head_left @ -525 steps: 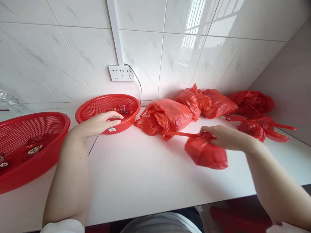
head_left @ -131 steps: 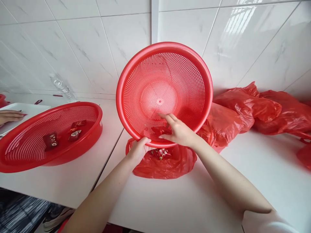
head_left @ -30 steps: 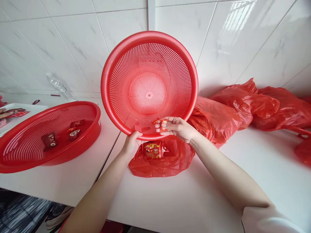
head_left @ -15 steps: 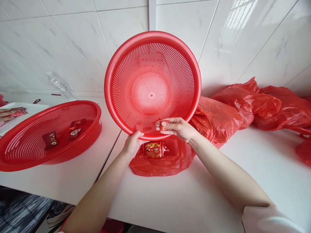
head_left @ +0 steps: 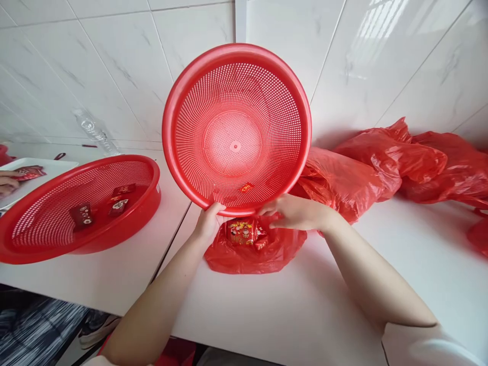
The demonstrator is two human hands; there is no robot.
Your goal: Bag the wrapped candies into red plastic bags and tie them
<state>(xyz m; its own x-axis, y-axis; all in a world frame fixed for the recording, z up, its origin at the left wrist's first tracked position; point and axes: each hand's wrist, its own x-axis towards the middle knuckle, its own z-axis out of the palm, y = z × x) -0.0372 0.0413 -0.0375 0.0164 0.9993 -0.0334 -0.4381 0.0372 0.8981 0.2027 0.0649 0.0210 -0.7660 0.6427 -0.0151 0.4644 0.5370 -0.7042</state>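
Observation:
A red perforated plastic basket (head_left: pixel 179 168) stands tilted on its side, its opening facing me. My left hand (head_left: pixel 209 221) grips its lower rim, thumb on top. One small red packet (head_left: pixel 247 188) lies inside near that rim. Just below, an open red plastic bag (head_left: pixel 244 262) rests on the table with shiny red and gold packets (head_left: pixel 242 232) in its mouth. My right hand (head_left: pixel 295 212) hovers over the bag's right side, close to the basket rim, thumb and fingers apart. Its fingertips are partly hidden by the rim, and nothing shows in it.
At left, another red basket (head_left: pixel 114 243) holds several dark red packets (head_left: pixel 82 216). Behind it are a white tray (head_left: pixel 57 163), another person's hand (head_left: pixel 8 183) and a clear bottle (head_left: pixel 95 131). Full red bags (head_left: pixel 354 178) line the tiled wall at right.
My right hand has moved down and right, out of the basket. The small red packet is no longer between its fingers. My left hand still holds the rim.

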